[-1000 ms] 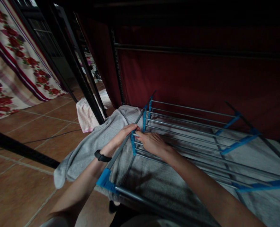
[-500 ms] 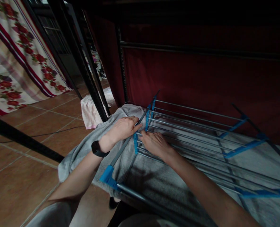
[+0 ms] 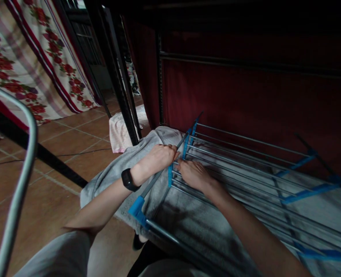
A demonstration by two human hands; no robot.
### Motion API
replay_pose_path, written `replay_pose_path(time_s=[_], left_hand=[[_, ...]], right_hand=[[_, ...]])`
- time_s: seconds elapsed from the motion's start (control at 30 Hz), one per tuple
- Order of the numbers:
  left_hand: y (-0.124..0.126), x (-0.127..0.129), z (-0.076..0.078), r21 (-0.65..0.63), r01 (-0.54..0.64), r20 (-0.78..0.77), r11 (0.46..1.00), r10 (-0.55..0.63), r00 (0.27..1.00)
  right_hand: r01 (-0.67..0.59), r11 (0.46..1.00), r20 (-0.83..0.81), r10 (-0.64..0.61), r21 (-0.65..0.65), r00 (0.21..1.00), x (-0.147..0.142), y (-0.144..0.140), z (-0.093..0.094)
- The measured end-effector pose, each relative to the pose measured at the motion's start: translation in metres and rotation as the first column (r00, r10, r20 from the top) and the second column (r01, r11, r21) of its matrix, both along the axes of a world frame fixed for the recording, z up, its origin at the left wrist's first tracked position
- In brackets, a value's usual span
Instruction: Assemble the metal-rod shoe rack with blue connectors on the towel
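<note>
your drying rack (image 3: 245, 165) rests on a grey blanket (image 3: 109, 184), its metal rods (image 3: 222, 157) running off to your right. left hand (image 3: 160, 157): closed in a fist over the grey side bar (image 3: 150, 186), gripping it, back of the hand up. black watch (image 3: 130, 180) on that wrist. right hand (image 3: 195, 173): just beside the left one, palm down over the near-left ends of the rods, fingers bent; cannot tell whether they pinch a rod or only touch it. close by your right fingertips, a blue strip (image 3: 170, 177) holds rod ends; a second one (image 3: 187, 144) stands a bit farther back. below your left wrist, a blue corner piece (image 3: 137, 209) joins the side bar to a thicker tube (image 3: 163, 231) that runs along the edge nearest you.

around you: black metal posts (image 3: 122, 77) rise past the blanket; dark red cloth (image 3: 245, 92) hangs behind the rack. the blanket droops toward a brown tiled floor (image 3: 57, 200), where a pale striped cloth (image 3: 120, 130) lies at the foot of the posts. far left, a floral curtain (image 3: 55, 69); in front of it, well apart from your hands, a bent metal tube (image 3: 29, 161).
</note>
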State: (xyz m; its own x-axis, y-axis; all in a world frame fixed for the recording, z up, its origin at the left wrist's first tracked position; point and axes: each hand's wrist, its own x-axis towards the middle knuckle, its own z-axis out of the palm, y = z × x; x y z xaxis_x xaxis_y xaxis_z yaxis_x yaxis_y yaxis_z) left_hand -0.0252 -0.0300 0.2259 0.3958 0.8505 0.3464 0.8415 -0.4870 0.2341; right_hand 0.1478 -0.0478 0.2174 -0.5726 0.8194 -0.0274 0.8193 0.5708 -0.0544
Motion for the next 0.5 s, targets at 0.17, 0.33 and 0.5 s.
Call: replay_pose_path(time_s=[0.17, 0.33, 0.5], left_hand=[[-0.006, 0.005, 0.009, -0.034, 0.023, 0.017, 0.999, -0.023, 1.0], [-0.01, 0.007, 0.011, -0.032, 0.037, 0.096, 0.999, -0.034, 0.995], [-0.013, 0.008, 0.011, 0.001, 0.076, 0.173, 0.997, -0.075, 0.982]], right_hand=[[-0.019, 1.0, 0.006, 0.019, -0.007, 1.0, 0.001, 0.002, 0.002], [-0.002, 1.0, 0.015, 0.002, 0.019, 1.0, 0.0, -0.001, 0.001], [0.039, 0.986, -0.029, -0.034, 0.159, 0.999, 0.005, -0.015, -0.005]])
